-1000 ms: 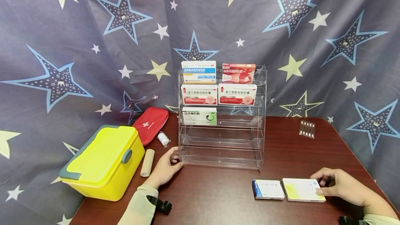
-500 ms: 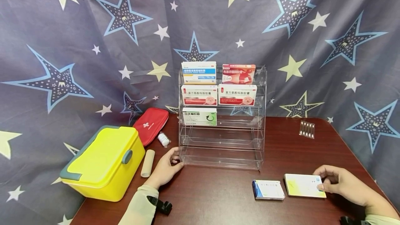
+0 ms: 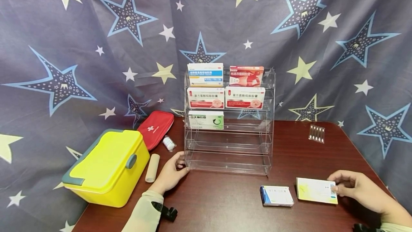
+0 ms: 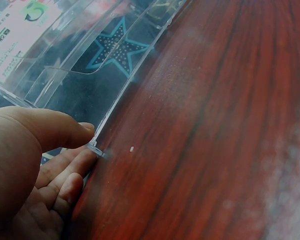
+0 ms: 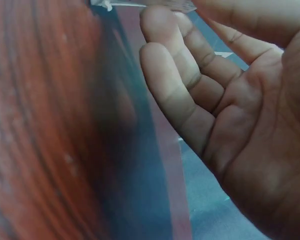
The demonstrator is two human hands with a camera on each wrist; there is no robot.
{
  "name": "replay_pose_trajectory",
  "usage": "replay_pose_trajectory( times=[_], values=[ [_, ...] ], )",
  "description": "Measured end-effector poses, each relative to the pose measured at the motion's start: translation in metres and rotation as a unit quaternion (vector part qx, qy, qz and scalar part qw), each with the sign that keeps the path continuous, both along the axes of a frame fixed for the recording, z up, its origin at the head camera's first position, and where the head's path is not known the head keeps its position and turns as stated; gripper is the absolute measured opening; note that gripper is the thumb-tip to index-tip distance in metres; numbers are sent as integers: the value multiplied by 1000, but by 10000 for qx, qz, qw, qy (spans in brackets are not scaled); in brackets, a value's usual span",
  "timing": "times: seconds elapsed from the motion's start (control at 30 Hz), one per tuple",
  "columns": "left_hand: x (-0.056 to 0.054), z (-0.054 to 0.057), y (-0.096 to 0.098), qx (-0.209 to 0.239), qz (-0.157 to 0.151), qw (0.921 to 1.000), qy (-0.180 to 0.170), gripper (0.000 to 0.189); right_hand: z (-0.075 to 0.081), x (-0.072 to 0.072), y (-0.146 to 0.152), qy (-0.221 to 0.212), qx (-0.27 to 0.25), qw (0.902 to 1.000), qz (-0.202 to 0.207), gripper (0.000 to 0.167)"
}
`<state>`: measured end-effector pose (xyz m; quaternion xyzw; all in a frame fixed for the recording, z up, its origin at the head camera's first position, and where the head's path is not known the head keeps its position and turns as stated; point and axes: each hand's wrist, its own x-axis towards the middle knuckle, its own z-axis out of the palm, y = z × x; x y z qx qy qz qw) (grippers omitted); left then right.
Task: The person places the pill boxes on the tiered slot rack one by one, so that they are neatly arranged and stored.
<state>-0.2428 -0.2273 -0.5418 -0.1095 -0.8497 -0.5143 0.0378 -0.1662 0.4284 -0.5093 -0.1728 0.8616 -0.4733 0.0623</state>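
A clear acrylic display rack (image 3: 227, 167) stands at the table's middle, medicine boxes in its upper tiers. At its lower left corner my left hand (image 3: 172, 173) pinches the edge, thumb in front and fingers behind, as the left wrist view also shows. My right hand (image 3: 357, 189) pinches the right end of a yellow-and-white medicine box (image 3: 317, 191), held slightly tilted. Just left of that box, a blue-and-white medicine box (image 3: 277, 196) lies flat on the table. In the right wrist view, only a sliver of the held box shows above the curled fingers (image 5: 162, 75).
On the left are a yellow lidded box (image 3: 109, 167), a red first-aid pouch (image 3: 156, 128), a small white wrapped roll (image 3: 168, 143) and a beige roll (image 3: 152, 168). A pack of swabs (image 3: 317, 133) lies at the back right. A star-patterned curtain hangs behind.
My right hand has lifted the yellow-and-white box a little and shifted it right, away from the blue-and-white box. The left hand stays on the rack.
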Motion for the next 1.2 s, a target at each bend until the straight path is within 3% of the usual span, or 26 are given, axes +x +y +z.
replay_pose_trajectory(
  times=[0.2, 0.37, 0.5, 0.67, 0.83, 0.93, 1.07, 1.2],
  values=[
    [0, 0, 0, -21, 9, 10000, -26, 56, 3, 1, -2, 137, 293, 9989, -349, 15],
    [1, -1, 0, -36, 17, 10000, 17, 57, 11, 2, -4, 381, 258, 9936, -1031, 18],
    [0, 1, 1, -70, -18, 10000, 60, 57, 38, 1, -16, 1148, 230, 9827, -1432, 21],
    [-1, 3, 1, -128, -11, 9999, 57, 58, 91, -6, -53, 1955, 260, 9715, -1315, 24],
    [-1, 4, 1, -145, 30, 9999, 16, 58, 140, -26, -95, 2446, 79, 9573, -1537, 23],
    [-1, 3, 1, -143, 18, 9999, 12, 58, 160, -42, -121, 2611, 25, 9501, -1706, 21],
    [-1, 1, 0, -149, -13, 9999, 15, 58, 176, -64, -156, 2859, 49, 9423, -1739, 19],
    [0, 1, 0, -85, -13, 10000, 39, 58, 182, -87, -189, 3074, 283, 9352, -1737, 16]
  ],
)
